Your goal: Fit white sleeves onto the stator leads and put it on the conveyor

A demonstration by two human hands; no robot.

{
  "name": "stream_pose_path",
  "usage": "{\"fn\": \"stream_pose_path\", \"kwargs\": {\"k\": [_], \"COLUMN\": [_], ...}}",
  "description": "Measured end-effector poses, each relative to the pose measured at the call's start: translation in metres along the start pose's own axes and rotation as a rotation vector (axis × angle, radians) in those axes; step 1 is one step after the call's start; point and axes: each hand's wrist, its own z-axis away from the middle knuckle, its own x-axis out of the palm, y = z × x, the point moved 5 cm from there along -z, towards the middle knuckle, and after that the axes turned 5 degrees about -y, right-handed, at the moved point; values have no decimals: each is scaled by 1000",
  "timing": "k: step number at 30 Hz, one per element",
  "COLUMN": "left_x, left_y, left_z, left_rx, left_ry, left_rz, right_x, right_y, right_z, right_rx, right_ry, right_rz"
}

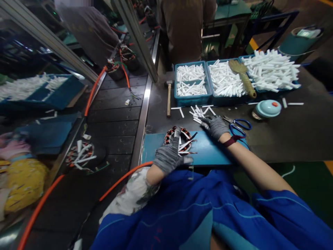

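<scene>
Stator ring (pixel 179 139) w/ copper windings sits on the blue mat (pixel 208 152) at the counter's near edge, white sleeves poking out of it. Left hand (pixel 169 158), gloved, rests on its near side, fingers curled over it. Right hand (pixel 215 126) is half-closed over the loose white sleeves (pixel 199 113) just behind the mat; can't tell if it's pinching one. Risks, as I judge: thick gloves fumble a sleeve, sleeves roll off, ring slides toward the edge, scissors (pixel 239 126) right by the wrist snag.

Gloves (pixel 169 156) grey knit cloth, matt. Bins (pixel 191 99) blue plastic. Hammer (pixel 169 99) wooden handle. Belt (pixel 114 128) black, ribbed, slight sheen. Rail (pixel 142 121) shiny metal.
</scene>
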Motion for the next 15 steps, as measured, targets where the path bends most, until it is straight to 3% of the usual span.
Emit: {"fn": "stream_pose_path", "kwargs": {"k": [4, 6, 10, 15], "left_x": [2, 10, 21, 20], "left_y": [-36, -47, -50, -48], "left_z": [23, 29, 27, 22], "left_rx": [271, 312, 321, 388], "left_ry": [151, 186, 243, 283], "left_rz": [236, 260, 177, 178], "right_x": [-15, -23, -25, -11], "right_y": [-2, -8, -30, -36], "right_z": [30, 51, 81, 93], "right_rx": [12, 11, 7, 154], "right_ry": [218, 264, 115, 25], "right_rz": [-278, -530, -902, -1140]}}
